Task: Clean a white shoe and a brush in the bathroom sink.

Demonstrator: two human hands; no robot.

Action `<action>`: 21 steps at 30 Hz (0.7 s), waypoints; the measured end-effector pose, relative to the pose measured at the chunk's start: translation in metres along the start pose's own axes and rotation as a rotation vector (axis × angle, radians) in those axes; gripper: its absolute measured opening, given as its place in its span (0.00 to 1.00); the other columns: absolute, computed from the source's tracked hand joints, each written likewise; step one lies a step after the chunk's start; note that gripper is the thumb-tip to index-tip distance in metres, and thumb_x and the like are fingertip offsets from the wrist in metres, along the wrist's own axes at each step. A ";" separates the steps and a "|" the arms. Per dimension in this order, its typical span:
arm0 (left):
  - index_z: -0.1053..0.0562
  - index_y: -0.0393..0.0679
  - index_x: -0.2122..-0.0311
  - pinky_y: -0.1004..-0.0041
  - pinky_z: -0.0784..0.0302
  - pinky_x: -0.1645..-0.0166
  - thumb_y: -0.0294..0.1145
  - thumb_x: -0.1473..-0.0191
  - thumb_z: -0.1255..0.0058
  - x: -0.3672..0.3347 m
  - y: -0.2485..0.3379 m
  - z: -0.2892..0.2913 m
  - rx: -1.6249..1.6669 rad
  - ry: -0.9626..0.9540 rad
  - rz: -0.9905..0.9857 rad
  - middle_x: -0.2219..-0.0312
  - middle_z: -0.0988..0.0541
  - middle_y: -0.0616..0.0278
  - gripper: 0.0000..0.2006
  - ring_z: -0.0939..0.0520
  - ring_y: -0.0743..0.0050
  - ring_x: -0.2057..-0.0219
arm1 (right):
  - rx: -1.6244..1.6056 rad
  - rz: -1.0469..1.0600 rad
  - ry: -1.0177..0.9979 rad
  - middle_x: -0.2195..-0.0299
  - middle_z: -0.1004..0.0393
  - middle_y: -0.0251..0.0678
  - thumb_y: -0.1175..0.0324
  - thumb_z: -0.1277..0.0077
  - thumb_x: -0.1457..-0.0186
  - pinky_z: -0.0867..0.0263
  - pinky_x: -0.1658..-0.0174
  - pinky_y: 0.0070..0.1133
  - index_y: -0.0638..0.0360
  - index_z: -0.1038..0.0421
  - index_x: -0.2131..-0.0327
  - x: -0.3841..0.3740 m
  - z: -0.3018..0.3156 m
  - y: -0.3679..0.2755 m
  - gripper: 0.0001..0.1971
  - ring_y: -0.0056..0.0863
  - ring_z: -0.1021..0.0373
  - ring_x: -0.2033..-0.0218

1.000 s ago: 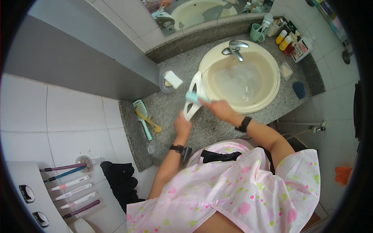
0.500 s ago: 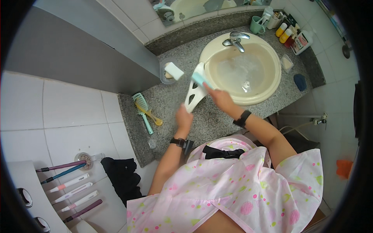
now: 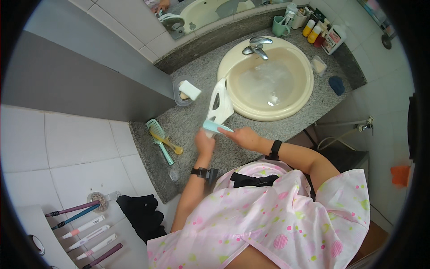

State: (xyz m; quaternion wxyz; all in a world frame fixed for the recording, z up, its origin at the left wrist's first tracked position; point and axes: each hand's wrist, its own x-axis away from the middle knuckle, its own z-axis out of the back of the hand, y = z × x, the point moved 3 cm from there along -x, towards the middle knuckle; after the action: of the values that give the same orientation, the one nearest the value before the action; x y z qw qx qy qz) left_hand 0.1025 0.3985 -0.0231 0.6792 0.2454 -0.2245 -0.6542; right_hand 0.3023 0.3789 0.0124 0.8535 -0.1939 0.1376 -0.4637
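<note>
My left hand (image 3: 205, 144) grips the lower end of a white plastic handled tool (image 3: 219, 104) and holds it upright over the grey speckled counter (image 3: 188, 121), just left of the sink. My right hand (image 3: 244, 136) holds a teal-handled brush (image 3: 218, 129) pressed against the tool's base. Both hands are close together above the counter's front edge. The cream oval sink (image 3: 268, 78) with a chrome faucet (image 3: 255, 46) holds some water.
A clear soap dish with a white bar (image 3: 188, 91) sits left of the sink. Teal and yellow combs (image 3: 162, 139) lie on the counter's left end. Bottles and a green cup (image 3: 309, 24) stand behind the sink. A toothbrush rack (image 3: 85, 224) hangs on the left wall.
Both hands and the white tool have shifted from over the sink's left rim toward the counter's front. The teal brush went from the tool's top down to its base.
</note>
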 end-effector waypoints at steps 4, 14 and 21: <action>0.28 0.36 0.65 0.55 0.27 0.62 0.20 0.62 0.47 -0.001 0.012 0.004 -0.019 -0.031 0.008 0.72 0.22 0.41 0.13 0.22 0.38 0.66 | 0.055 -0.115 0.180 0.84 0.32 0.38 0.75 0.56 0.50 0.34 0.78 0.33 0.38 0.52 0.36 -0.030 0.028 0.047 0.37 0.38 0.30 0.82; 0.29 0.33 0.64 0.54 0.26 0.62 0.21 0.62 0.47 0.001 0.009 0.002 -0.087 -0.079 -0.001 0.72 0.22 0.39 0.14 0.22 0.37 0.66 | 0.054 -0.059 -0.049 0.79 0.29 0.40 0.75 0.57 0.49 0.33 0.76 0.35 0.41 0.51 0.36 -0.007 0.014 0.022 0.35 0.40 0.29 0.80; 0.28 0.36 0.64 0.54 0.26 0.62 0.21 0.62 0.48 0.000 0.007 0.003 -0.110 -0.012 -0.055 0.73 0.22 0.41 0.14 0.21 0.38 0.68 | -0.090 -0.151 0.209 0.78 0.28 0.43 0.72 0.59 0.46 0.33 0.74 0.36 0.41 0.48 0.38 -0.018 0.016 0.036 0.31 0.43 0.28 0.78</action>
State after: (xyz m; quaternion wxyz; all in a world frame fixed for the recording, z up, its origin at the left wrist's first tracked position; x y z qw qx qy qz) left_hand 0.1060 0.3981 -0.0163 0.6721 0.2098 -0.1856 -0.6855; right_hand 0.3261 0.4151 0.0106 0.7875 -0.1924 0.2314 -0.5378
